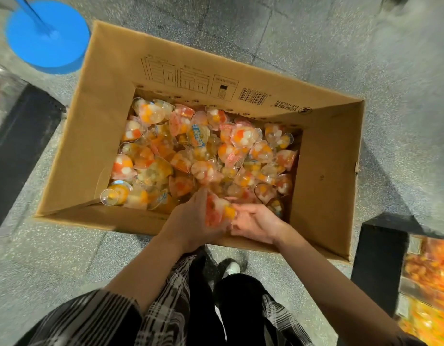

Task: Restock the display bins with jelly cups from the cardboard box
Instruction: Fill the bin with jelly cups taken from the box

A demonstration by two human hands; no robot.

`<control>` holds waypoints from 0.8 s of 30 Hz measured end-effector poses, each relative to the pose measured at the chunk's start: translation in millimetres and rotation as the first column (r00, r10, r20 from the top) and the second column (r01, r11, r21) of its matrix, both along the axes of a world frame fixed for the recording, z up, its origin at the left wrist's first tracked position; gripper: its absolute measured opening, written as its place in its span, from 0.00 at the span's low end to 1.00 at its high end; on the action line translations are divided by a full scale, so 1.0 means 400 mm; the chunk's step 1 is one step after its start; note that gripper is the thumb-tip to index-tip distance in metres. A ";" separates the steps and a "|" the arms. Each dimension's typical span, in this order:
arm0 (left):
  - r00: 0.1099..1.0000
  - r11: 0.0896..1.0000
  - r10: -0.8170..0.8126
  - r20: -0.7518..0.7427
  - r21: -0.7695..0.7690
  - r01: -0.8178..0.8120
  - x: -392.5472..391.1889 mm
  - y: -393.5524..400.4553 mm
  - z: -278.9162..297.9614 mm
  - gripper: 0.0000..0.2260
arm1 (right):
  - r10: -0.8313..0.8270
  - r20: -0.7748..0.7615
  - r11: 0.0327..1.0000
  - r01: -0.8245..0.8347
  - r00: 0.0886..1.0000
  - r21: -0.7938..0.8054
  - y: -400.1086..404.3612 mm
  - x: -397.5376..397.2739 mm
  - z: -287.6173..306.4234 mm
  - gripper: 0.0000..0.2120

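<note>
An open cardboard box point(96, 136) stands on the floor, filled with several clear jelly cups point(203, 151) holding orange, red and white fruit pieces. Both my hands reach into the box at its near edge. My left hand point(191, 221) and my right hand point(255, 223) cup a small bunch of jelly cups point(219, 211) between them, palms facing each other. The held cups are blurred by motion. A display bin point(425, 283) with orange jelly cups shows at the right edge.
A round blue base with a pole point(46, 36) stands at the upper left. Dark plinths of display stands lie at the left point(18, 146) and right point(380, 258). My legs and shoe point(230, 268) are just behind the box on the speckled floor.
</note>
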State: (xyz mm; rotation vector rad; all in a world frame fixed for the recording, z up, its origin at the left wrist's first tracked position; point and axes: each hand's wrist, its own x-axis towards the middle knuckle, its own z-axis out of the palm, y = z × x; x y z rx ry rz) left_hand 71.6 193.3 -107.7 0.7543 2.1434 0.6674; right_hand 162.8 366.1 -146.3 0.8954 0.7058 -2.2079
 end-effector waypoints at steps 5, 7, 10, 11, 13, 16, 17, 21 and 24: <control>0.988 0.997 0.037 -0.148 -0.063 -0.047 0.010 0.006 0.009 0.38 | 0.202 0.271 0.589 -0.338 0.941 0.734 0.038 -0.019 -0.089 0.19; 0.980 0.994 0.053 -0.190 -0.087 -0.070 0.010 0.010 0.010 0.41 | 0.290 0.350 0.438 -0.449 0.890 0.779 0.058 -0.015 -0.150 0.28; 0.978 0.988 0.046 -0.204 -0.134 -0.075 0.014 0.013 0.009 0.41 | 0.519 0.435 0.335 -0.644 0.736 0.688 0.059 -0.012 -0.218 0.36; 0.978 0.987 0.050 -0.201 -0.137 -0.078 0.014 0.014 0.009 0.41 | 0.539 0.439 0.349 -0.666 0.718 0.659 0.054 -0.011 -0.231 0.36; 0.979 0.988 0.041 -0.201 -0.139 -0.070 0.013 0.016 0.008 0.40 | 0.544 0.417 0.387 -0.659 0.728 0.645 0.041 -0.013 -0.244 0.33; 0.978 0.988 0.003 -0.209 -0.150 -0.036 0.010 0.016 -0.002 0.41 | 0.555 0.401 0.394 -0.655 0.729 0.645 0.037 -0.013 -0.259 0.31; 0.978 0.989 0.007 -0.210 -0.143 -0.038 0.011 0.015 -0.006 0.41 | 0.559 0.394 0.395 -0.651 0.730 0.648 0.039 -0.012 -0.263 0.31; 0.975 0.991 0.002 -0.221 -0.130 -0.031 0.011 0.012 -0.017 0.41 | 0.532 0.380 0.352 -0.605 0.757 0.714 0.050 0.000 -0.273 0.36; 0.977 0.990 0.016 -0.212 -0.132 -0.045 0.012 0.011 -0.019 0.41 | 0.418 0.330 0.384 -0.494 0.846 0.780 0.047 -0.001 -0.252 0.35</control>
